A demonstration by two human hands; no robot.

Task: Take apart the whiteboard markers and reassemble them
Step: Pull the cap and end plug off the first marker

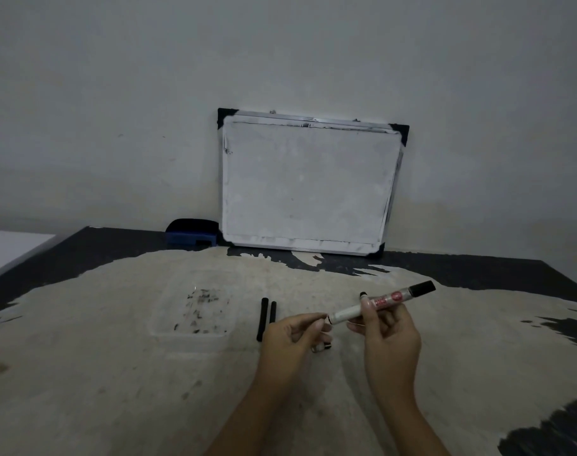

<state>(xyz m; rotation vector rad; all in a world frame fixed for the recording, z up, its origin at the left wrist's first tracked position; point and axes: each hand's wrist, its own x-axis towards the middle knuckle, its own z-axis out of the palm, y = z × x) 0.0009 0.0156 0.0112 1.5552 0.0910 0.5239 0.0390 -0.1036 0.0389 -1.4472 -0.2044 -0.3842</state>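
Note:
My right hand [387, 337] grips a white whiteboard marker [384, 302] with a red label and a black cap, held slanting up to the right above the table. My left hand [292, 335] pinches the marker's lower left end between thumb and fingers. Two black ink sticks [266, 317] lie side by side on the table just left of my left hand. A small black and white marker piece [321, 347] rests on the table under my hands. Another small black piece [363, 295] shows behind the marker.
A small whiteboard [308, 185] leans on the wall at the table's back. A blue eraser [191, 237] sits left of it. A clear plastic tray [195, 312] with black smudges lies left of the ink sticks. The worn table [116, 373] has dark edges.

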